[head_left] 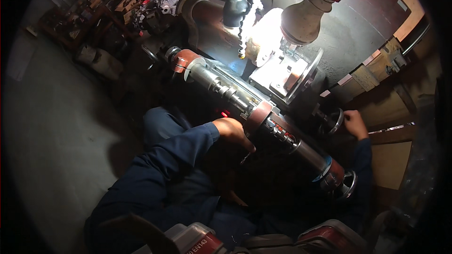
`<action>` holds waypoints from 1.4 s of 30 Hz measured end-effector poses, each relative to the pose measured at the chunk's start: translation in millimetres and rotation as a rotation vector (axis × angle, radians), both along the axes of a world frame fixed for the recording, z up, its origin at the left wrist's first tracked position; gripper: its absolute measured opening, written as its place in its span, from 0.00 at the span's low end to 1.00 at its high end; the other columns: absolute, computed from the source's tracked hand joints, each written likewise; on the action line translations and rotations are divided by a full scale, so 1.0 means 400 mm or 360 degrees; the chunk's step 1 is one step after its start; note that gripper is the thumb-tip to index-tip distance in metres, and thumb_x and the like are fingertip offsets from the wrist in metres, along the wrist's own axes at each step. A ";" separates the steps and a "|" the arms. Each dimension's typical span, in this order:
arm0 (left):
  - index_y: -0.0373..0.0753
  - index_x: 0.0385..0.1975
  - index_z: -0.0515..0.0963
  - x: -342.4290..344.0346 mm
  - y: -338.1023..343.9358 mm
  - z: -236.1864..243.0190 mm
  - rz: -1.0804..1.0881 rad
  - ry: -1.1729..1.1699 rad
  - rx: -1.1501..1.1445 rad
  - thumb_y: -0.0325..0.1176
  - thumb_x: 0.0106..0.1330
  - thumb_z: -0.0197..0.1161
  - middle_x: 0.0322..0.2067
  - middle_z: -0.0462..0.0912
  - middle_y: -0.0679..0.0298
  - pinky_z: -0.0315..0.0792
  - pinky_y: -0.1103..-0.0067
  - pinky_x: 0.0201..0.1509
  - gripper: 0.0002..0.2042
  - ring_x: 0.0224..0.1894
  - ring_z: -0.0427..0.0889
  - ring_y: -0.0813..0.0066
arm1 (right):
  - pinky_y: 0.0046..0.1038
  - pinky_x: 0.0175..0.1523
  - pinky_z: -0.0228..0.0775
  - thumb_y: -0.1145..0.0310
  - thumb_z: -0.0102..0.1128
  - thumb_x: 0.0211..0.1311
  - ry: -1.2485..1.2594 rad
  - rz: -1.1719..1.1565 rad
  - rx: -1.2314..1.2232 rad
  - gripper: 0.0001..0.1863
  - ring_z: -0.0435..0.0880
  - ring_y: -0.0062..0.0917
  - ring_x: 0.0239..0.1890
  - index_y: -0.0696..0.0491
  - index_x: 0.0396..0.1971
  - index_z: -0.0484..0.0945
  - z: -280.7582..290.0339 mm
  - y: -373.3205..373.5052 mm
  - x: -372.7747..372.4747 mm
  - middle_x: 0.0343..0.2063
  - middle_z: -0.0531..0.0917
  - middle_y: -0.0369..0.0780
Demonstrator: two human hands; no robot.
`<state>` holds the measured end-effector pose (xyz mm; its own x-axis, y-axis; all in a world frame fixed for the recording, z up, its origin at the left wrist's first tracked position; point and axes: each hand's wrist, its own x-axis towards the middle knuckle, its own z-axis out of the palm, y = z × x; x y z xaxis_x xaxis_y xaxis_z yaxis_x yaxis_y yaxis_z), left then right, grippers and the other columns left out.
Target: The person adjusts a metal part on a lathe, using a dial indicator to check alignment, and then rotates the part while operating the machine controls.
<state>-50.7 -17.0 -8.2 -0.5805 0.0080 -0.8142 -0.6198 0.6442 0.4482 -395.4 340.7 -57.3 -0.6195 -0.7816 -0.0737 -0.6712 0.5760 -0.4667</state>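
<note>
My left hand [231,131] reaches in under the machine's reddish collar [258,115], its fingers bent downward. A small shiny metal piece [245,159] shows just below the fingertips; shadow hides what the fingers close on. At the right, my right hand [356,125] is curled at the rim of a metal handwheel [336,122]. Between my hands runs a long machine slide with a bright steel shaft [228,92], slanting from upper left to lower right. Another handwheel [349,186] sits at its near right end.
A beige work lamp [305,16] lights a round wheel part [269,37] and a metal block [278,77]. A dark nozzle with a segmented coolant hose [242,37] hangs beside them. Metal parts [165,2] and boxes [126,5] are piled at the back left. Wooden boards [391,160] stand at the right.
</note>
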 end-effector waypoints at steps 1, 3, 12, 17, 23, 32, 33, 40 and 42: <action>0.40 0.44 0.85 -0.005 0.001 0.010 -0.0006 0.0023 0.0015 0.50 0.51 0.76 0.42 0.86 0.57 0.75 0.75 0.50 0.25 0.45 0.84 0.67 | 0.29 0.42 0.77 0.72 0.59 0.61 -0.0270 -0.0027 0.0066 0.08 0.85 0.28 0.32 0.58 0.36 0.84 0.090 0.007 0.021 0.26 0.87 0.39; 0.40 0.43 0.85 -0.002 0.003 0.031 0.0079 -0.0073 0.0045 0.50 0.52 0.76 0.43 0.86 0.57 0.75 0.75 0.50 0.24 0.46 0.84 0.70 | 0.29 0.41 0.77 0.71 0.59 0.61 -0.0767 -0.0081 0.0255 0.09 0.86 0.27 0.32 0.57 0.37 0.84 0.155 0.018 0.058 0.26 0.86 0.38; 0.42 0.52 0.78 0.102 0.135 -0.022 0.0002 0.1561 -0.0878 0.50 0.54 0.73 0.35 0.80 0.49 0.69 0.62 0.55 0.28 0.48 0.77 0.47 | 0.33 0.45 0.77 0.71 0.58 0.62 -0.0003 0.0178 0.0022 0.11 0.86 0.36 0.34 0.59 0.40 0.83 -0.063 0.026 0.067 0.31 0.88 0.43; 0.46 0.28 0.80 0.095 0.094 -0.149 -0.0033 0.2154 -0.0798 0.42 0.53 0.66 0.17 0.76 0.62 0.70 0.62 0.27 0.09 0.21 0.77 0.57 | 0.29 0.45 0.75 0.72 0.65 0.58 -0.0151 -0.0224 -0.0098 0.15 0.85 0.26 0.34 0.61 0.44 0.82 0.146 0.022 0.127 0.36 0.87 0.45; 0.32 0.29 0.82 0.174 -0.036 -0.468 0.2041 0.1112 0.0555 0.37 0.67 0.50 0.27 0.85 0.55 0.74 0.70 0.32 0.17 0.27 0.82 0.68 | 0.18 0.42 0.73 0.66 0.61 0.69 -0.0437 -0.0774 -0.0618 0.20 0.81 0.16 0.37 0.60 0.56 0.76 0.221 0.176 0.269 0.37 0.84 0.39; 0.33 0.43 0.75 0.168 0.036 -0.294 0.1053 0.1066 -0.0517 0.25 0.52 0.65 0.36 0.84 0.44 0.78 0.64 0.46 0.17 0.46 0.84 0.48 | 0.26 0.47 0.75 0.66 0.61 0.67 -0.0297 -0.1079 -0.0457 0.18 0.83 0.22 0.39 0.59 0.53 0.79 0.074 0.400 0.362 0.35 0.86 0.41; 0.36 0.41 0.80 0.213 -0.008 -0.440 0.0736 0.1023 0.0029 0.29 0.58 0.62 0.41 0.86 0.51 0.79 0.70 0.47 0.12 0.47 0.85 0.58 | 0.26 0.47 0.75 0.66 0.62 0.66 -0.0386 -0.1111 -0.0550 0.18 0.83 0.22 0.39 0.59 0.52 0.79 0.062 0.388 0.349 0.35 0.86 0.41; 0.40 0.44 0.79 0.159 0.028 -0.498 0.1278 -0.0055 0.1468 0.29 0.68 0.52 0.23 0.77 0.64 0.69 0.74 0.24 0.10 0.23 0.77 0.71 | 0.30 0.47 0.76 0.65 0.63 0.65 -0.0401 -0.1115 -0.0376 0.17 0.85 0.27 0.39 0.61 0.48 0.81 0.025 0.364 0.332 0.37 0.87 0.46; 0.40 0.39 0.78 0.179 -0.010 -0.388 0.1483 0.0208 0.1173 0.26 0.67 0.53 0.19 0.73 0.67 0.64 0.78 0.19 0.07 0.19 0.73 0.77 | 0.29 0.46 0.76 0.64 0.64 0.65 -0.0313 -0.1079 -0.0347 0.18 0.86 0.27 0.38 0.62 0.47 0.81 0.047 0.360 0.346 0.37 0.87 0.47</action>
